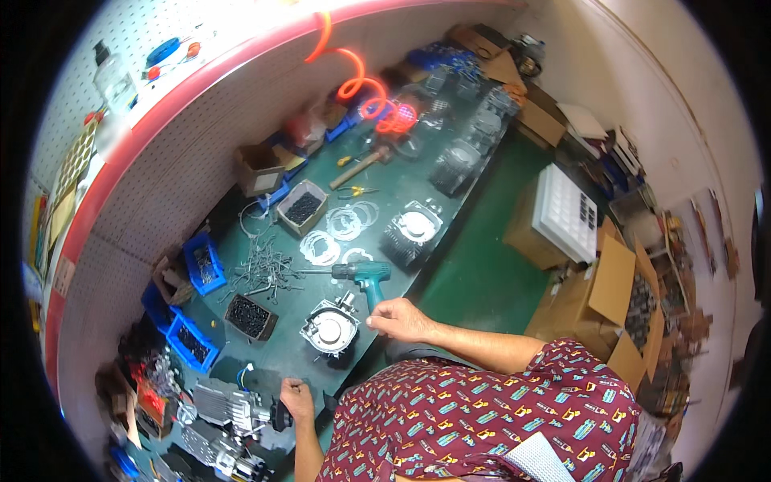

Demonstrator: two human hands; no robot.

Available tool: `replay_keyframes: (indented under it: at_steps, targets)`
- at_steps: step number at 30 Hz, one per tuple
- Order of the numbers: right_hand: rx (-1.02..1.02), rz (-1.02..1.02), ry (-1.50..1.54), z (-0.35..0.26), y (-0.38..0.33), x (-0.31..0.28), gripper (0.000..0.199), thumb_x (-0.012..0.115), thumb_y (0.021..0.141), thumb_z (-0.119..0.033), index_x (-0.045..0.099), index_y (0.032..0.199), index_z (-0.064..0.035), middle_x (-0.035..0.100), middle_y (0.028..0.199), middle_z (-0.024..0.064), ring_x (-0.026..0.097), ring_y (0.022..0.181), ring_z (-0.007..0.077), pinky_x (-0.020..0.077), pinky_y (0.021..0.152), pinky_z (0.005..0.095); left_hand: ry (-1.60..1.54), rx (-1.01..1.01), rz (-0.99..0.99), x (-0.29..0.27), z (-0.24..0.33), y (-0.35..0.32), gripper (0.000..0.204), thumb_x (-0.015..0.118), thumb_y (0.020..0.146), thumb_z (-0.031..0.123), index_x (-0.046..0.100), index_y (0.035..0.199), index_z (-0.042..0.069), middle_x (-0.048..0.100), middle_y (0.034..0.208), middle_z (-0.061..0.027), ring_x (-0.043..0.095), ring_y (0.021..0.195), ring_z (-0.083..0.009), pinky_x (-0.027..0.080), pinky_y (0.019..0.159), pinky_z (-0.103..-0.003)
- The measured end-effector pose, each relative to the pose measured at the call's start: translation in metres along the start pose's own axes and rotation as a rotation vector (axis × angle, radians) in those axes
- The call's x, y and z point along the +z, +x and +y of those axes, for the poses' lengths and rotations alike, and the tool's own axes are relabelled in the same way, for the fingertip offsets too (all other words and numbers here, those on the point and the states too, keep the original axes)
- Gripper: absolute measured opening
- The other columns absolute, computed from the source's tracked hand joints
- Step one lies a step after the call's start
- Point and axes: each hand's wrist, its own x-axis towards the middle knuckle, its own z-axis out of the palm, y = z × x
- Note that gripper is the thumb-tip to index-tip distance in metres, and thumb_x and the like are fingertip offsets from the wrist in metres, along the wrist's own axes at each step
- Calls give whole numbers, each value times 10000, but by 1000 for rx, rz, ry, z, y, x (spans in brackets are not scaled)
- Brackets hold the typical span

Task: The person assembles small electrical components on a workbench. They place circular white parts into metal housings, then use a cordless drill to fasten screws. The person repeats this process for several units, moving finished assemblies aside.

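My left hand (297, 399) is closed at the near edge of the green bench, beside a finned metal engine part (229, 404); what its curled fingers hold, if anything, is hidden. My right hand (400, 320) is also closed, its fingertips pinched just below the handle of a teal power drill (368, 275); I cannot tell whether they touch it or hold something small. The drill lies on its side with its long bit pointing left. Between my hands sits a finned cylinder with a round white top (331, 329). A similar cylinder (416, 226) stands farther along the bench.
Loose hex keys (265, 269) lie left of the drill. Boxes of dark screws (250, 316), blue bins (193, 347), ring gaskets (321, 247) and a hammer (361, 167) are on the bench. An orange coiled hose (353, 84) hangs above. Cardboard cartons (590, 301) stand at right.
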Motion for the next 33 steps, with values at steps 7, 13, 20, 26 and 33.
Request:
replay_keyframes:
  at_steps: [7,13,20,26,33]
  targets:
    - [179,359,-485,159,-71,-20,340,688,875,-319,700,758,0,704,704,135,689,650,252,547,639,408,-76,67,-213,-10,-1,14,64,573,752,-41,582,805,-7,598,633,-91,561,558,-159,479,567,-337]
    - [522,424,-504,259,-170,-50,321,659,877,-303,718,728,-25,710,647,113,701,561,216,584,621,380,-33,167,-497,8,-10,-4,149,489,806,-55,620,755,-7,628,652,-113,597,617,-171,492,609,-346]
    - [722,239,-374,337,-225,-98,404,639,858,-406,725,711,-39,691,678,166,710,706,319,578,735,441,192,275,-792,63,53,-34,196,431,829,-22,607,742,-24,612,710,-245,640,664,-392,506,638,-445]
    - [740,472,19,383,-254,-184,264,684,916,-268,711,811,-27,701,694,76,653,558,147,551,543,323,304,459,-859,187,183,-41,88,476,816,-65,563,813,-50,548,801,-303,599,815,-496,461,667,-469]
    - [513,822,365,380,-242,-315,203,661,918,-191,724,961,-4,717,845,61,673,700,149,566,572,314,202,836,-771,362,371,-30,75,553,844,-14,628,851,-16,629,832,-255,641,838,-461,518,727,-483]
